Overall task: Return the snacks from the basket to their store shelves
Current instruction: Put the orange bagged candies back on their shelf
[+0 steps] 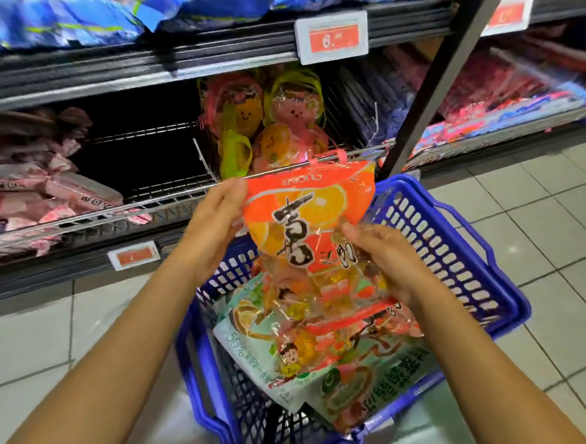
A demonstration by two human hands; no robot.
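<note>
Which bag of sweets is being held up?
Look above the blue plastic basket on the tiled floor. Both hands, left hand and right hand, lift an orange-and-clear candy bag. Unlike the pale green packets below, it shows orange slices.

Price tag (332, 38), white frame w/ red panel, reads "6." then blurred digits. Second red tag (509, 14) far right, unreadable. Third tag (134, 255) on lowest rail. Slanted grey upright post (446, 61). Pale floor tiles (541, 213), prob. ceramic.

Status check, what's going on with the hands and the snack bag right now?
Left hand and right hand both gripping the orange snack bag, lifted above the blue basket. Matching bags on the shelf straight ahead. Nothing blocking.
</note>
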